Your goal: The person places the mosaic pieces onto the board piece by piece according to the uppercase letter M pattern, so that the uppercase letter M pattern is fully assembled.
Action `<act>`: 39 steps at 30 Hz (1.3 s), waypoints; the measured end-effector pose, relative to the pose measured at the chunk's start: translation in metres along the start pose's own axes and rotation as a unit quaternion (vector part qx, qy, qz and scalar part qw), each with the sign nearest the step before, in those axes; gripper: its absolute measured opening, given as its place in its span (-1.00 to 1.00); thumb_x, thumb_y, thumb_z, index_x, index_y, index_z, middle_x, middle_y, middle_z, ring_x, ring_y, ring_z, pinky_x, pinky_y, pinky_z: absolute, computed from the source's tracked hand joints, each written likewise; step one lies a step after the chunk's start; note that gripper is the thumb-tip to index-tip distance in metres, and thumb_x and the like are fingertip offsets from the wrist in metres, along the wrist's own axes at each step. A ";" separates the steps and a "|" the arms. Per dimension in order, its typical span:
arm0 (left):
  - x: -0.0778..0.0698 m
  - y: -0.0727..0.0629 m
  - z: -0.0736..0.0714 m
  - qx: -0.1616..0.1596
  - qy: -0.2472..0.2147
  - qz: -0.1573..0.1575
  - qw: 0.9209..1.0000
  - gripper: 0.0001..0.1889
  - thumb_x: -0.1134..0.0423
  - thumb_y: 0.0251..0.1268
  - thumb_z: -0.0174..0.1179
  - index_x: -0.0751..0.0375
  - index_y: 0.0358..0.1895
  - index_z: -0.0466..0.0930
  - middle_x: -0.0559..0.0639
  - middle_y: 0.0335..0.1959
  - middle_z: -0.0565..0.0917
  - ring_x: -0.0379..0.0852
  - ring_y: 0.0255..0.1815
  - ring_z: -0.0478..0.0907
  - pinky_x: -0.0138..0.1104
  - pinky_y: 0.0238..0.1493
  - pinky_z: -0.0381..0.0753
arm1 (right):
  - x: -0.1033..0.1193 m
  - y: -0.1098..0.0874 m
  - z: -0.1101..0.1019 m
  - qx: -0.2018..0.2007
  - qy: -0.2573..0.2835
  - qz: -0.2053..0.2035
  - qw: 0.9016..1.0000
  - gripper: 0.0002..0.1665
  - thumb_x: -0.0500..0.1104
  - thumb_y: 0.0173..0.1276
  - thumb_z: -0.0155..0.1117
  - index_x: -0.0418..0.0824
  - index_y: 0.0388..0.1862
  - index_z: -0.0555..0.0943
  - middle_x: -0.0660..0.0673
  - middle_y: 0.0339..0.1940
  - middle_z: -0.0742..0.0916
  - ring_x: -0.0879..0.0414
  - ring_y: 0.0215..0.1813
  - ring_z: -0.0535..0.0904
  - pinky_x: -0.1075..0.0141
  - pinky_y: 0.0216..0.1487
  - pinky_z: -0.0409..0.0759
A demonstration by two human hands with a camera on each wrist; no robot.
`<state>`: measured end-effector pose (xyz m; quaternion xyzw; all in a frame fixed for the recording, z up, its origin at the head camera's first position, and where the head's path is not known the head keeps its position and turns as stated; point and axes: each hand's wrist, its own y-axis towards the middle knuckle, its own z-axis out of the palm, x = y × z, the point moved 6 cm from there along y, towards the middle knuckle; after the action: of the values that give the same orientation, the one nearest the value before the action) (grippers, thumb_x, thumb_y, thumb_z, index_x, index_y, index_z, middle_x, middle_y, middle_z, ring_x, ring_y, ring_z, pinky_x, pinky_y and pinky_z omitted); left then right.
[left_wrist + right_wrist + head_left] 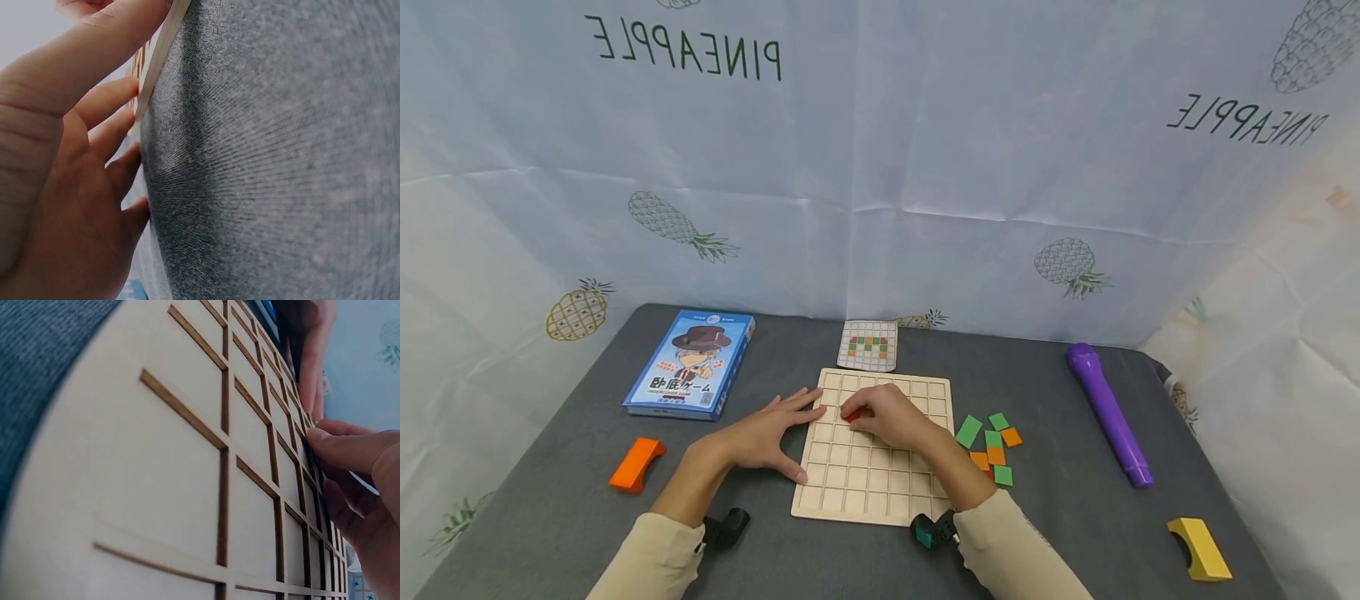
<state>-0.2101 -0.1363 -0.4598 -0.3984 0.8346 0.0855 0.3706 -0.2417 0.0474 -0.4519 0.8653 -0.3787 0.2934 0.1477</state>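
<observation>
A square wooden grid board lies on the dark table, its squares marked off by grooves. My right hand pinches a small red tile over the upper left squares of the board. In the right wrist view the thumb and fingers of the right hand meet at the board's surface; the tile is hidden there. Spread along the board's left edge, my left hand touches it with fingertips and thumb. The left wrist view shows that hand with fingers extended against the board's edge.
Loose green tiles and orange tiles lie right of the board. A pattern card stands behind it. Around them are a blue game box, an orange arch block, a purple microphone and a yellow arch block.
</observation>
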 end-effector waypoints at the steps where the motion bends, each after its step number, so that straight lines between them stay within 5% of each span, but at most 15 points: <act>1: 0.000 0.000 0.000 0.000 0.001 -0.001 1.000 0.11 -0.02 -0.02 0.60 0.32 0.58 0.20 0.31 0.69 0.00 0.45 0.69 -0.18 0.46 0.55 -0.28 | 0.001 0.000 0.000 -0.006 -0.006 -0.003 1.000 -0.77 -0.28 0.36 0.41 -0.20 -0.02 0.78 -0.11 0.03 0.78 0.02 0.07 0.71 0.32 0.06 0.69; 39: -0.001 -0.001 0.000 -0.002 -0.002 -0.010 1.000 0.09 -0.01 -0.01 0.60 0.32 0.57 0.21 0.31 0.69 0.01 0.45 0.69 -0.18 0.46 0.55 -0.29 | 0.001 0.003 -0.003 -0.021 0.025 0.040 0.999 -0.78 -0.30 0.39 0.38 -0.11 -0.05 0.81 -0.03 -0.06 0.79 0.10 0.03 0.70 0.30 0.03 0.68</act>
<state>-0.2091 -0.1366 -0.4590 -0.4072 0.8296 0.0844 0.3726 -0.2446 0.0462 -0.4481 0.8384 -0.4156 0.3125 0.1633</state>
